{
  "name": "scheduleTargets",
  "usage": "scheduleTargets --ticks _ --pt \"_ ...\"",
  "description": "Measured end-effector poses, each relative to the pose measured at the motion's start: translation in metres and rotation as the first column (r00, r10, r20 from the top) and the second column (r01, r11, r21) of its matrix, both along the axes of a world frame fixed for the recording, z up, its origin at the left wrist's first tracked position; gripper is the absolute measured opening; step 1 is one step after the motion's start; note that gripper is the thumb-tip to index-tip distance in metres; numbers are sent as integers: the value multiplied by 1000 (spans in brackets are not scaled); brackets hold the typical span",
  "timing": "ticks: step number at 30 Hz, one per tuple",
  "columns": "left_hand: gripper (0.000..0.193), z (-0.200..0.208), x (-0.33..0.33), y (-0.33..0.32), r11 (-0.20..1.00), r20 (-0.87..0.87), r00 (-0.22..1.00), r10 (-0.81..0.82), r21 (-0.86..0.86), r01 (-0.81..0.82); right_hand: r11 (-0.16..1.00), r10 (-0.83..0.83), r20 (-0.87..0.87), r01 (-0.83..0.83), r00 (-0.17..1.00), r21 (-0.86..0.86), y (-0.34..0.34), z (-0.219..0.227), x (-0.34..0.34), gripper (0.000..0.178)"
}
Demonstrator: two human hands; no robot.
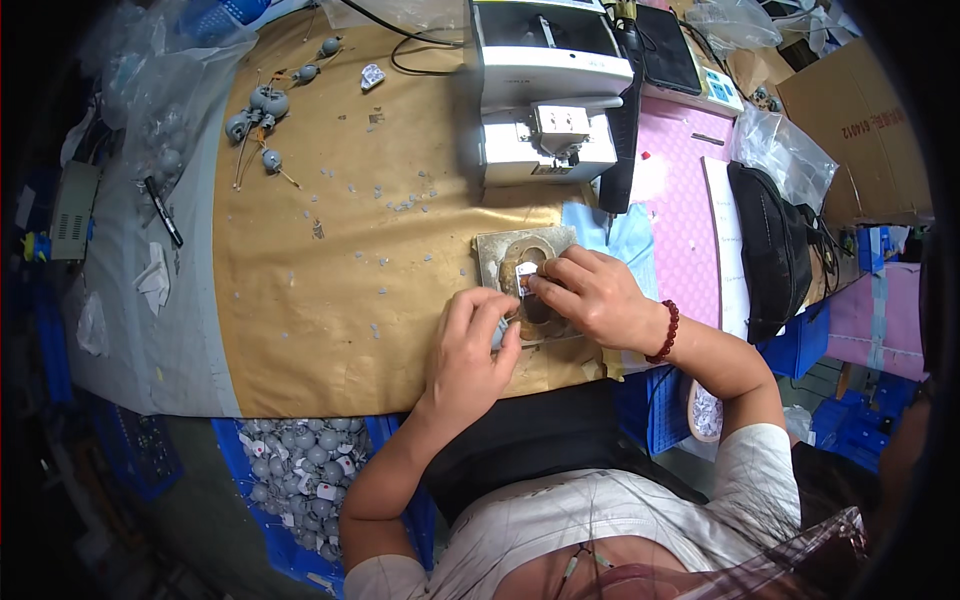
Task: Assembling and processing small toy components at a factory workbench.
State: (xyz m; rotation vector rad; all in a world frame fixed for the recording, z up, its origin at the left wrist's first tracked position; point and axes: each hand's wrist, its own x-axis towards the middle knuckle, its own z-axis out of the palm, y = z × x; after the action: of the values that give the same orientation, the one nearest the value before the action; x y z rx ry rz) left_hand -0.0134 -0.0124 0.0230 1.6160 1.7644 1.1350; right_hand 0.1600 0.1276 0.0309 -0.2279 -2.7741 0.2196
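Observation:
A square metal plate [492, 246] with an oval ring-shaped recess lies at the table's front edge, beneath both hands. My right hand [600, 300], a red bead bracelet at its wrist, is closed in a pinch over the middle of the recess. Its fingertips meet a small white piece [524, 272] with dark marks. At the plate's left side, my left hand [470, 345] has curled fingers closed around a small grey rounded part [499, 332], mostly covered by the fingers. Thin wire ends seem to show near those fingertips.
Behind the plate stands a white machine [550, 75], with a black electric screwdriver [622, 150] hanging beside it. Grey round parts with wires [268, 102] lie far left. A blue bin [232, 450] of similar parts sits below the table. A black pouch [765, 250] rests at right.

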Motion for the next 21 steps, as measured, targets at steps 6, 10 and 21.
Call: scheduleTargets --ticks 6,10,21 --pt "45 -4 4 11 997 -422 905 -59 20 74 1000 1 109 -4 994 28 -5 8 0 33" --pt "45 -13 6 11 993 -550 833 -66 47 111 991 -44 70 52 997 -120 -2 12 3 30" --pt "50 -18 4 12 987 -513 853 -98 62 151 801 -234 122 263 965 -538 -3 0 64 37"
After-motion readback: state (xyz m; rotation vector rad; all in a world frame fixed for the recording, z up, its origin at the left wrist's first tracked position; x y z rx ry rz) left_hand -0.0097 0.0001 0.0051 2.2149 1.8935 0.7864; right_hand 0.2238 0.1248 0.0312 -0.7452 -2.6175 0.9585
